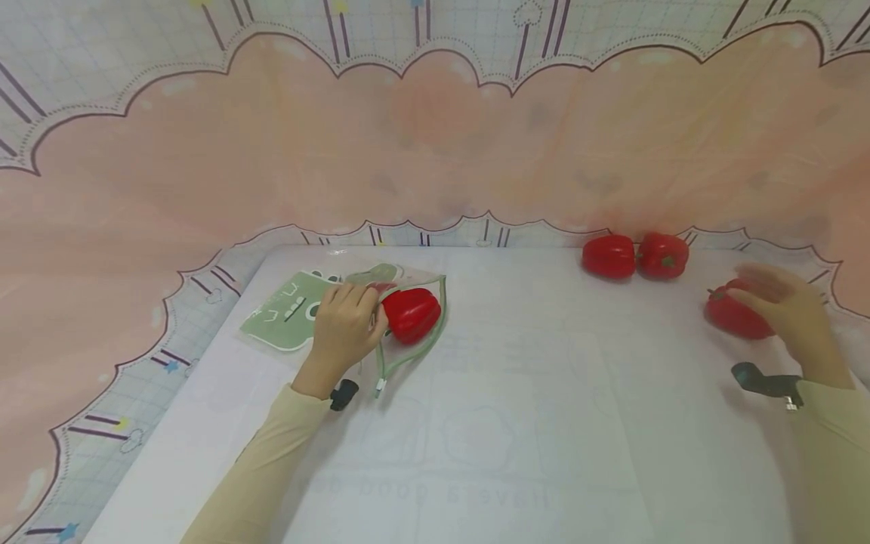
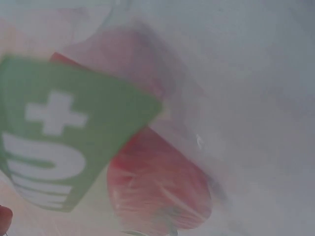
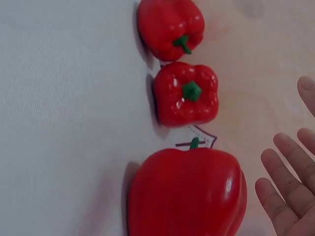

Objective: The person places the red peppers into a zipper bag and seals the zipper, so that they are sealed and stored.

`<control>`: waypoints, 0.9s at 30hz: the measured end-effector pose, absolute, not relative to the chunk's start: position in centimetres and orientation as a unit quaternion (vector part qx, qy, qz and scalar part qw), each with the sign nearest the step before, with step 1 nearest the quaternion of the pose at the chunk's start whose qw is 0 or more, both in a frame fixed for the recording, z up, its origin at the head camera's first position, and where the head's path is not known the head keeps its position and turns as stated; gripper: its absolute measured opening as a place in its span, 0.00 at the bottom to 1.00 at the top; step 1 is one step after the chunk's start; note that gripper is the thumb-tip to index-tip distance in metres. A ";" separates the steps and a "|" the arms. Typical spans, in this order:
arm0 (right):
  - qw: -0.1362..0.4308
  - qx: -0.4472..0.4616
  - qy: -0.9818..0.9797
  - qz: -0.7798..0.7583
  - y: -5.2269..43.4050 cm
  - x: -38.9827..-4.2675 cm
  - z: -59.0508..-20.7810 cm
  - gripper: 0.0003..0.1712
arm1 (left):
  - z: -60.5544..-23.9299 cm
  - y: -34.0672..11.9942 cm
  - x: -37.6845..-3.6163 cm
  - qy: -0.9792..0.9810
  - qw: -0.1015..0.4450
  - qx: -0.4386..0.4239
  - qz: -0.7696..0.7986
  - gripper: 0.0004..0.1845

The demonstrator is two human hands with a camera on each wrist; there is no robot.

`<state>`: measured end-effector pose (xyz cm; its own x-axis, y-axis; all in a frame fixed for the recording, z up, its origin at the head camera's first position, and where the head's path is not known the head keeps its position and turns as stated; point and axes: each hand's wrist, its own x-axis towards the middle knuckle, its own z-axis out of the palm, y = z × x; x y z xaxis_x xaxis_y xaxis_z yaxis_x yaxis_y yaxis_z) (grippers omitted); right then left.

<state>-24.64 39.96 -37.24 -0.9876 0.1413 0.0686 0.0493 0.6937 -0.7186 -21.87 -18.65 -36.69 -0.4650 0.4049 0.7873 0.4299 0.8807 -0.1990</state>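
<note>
The left hand [image 1: 347, 321] pinches one clear, green-printed plastic zip bag [image 1: 279, 321] with curled fingers, one glossy red bell pepper [image 1: 413, 316] lying at its mouth; the count deeper inside is blurred. The right hand [image 1: 791, 302], fingers straight and slightly apart, is at a second pepper [image 1: 737, 316], near two more peppers [image 1: 609, 257] side by side on the white tabletop [image 1: 544, 363].
</note>
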 end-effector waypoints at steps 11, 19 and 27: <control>0.067 -0.100 -0.917 0.381 41.2 -24.3 -37.6 0.37 | -36.8 -18.6 -21.9 -0.854 0.458 -0.245 -0.015 0.05; 0.071 -0.109 -0.923 0.363 41.9 -23.7 -38.1 0.41 | -36.7 -18.5 -21.7 -0.856 0.455 -0.244 -0.016 0.05; 0.059 -0.129 -0.920 0.366 43.5 -24.0 -39.8 0.44 | -36.6 -18.5 -21.7 -0.855 0.458 -0.245 -0.015 0.05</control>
